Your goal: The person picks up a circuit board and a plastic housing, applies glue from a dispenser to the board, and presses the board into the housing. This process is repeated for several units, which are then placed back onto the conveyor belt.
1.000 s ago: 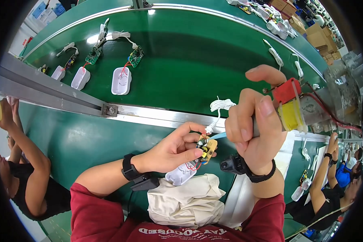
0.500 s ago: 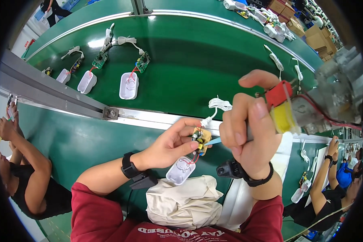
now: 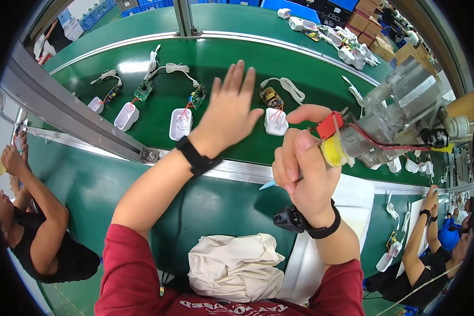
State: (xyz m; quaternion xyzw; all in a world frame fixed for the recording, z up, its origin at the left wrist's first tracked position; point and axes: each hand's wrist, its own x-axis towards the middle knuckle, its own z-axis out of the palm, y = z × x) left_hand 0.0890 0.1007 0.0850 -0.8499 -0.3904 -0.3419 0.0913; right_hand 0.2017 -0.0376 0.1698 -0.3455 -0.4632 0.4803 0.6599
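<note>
My left hand (image 3: pixel 229 111) is open, palm down with fingers stretched, over the green belt beyond the metal rail. It holds nothing. Just right of it lies a circuit board (image 3: pixel 271 99), joined by red wires to a white plastic housing (image 3: pixel 276 122), with a coiled white cord (image 3: pixel 292 89) beside it. My right hand (image 3: pixel 309 176) is closed around a dispensing gun (image 3: pixel 371 118) with a clear body, red switch and yellow tape. Its blue tapered nozzle (image 3: pixel 267 185) points left above the near bench; the fingers hide part of the gun.
White housings (image 3: pixel 180 124) with wired boards (image 3: pixel 198 97) and cords lie left on the belt. A metal rail (image 3: pixel 242 170) separates belt and bench. A cream cloth (image 3: pixel 236 267) lies before me. Co-workers sit left and right; an upright post (image 3: pixel 79 105) stands left.
My left hand has let go of the circuit board and moved up over the belt. The board, housing and cord now lie on the belt. My right hand has shifted slightly left with the gun.
</note>
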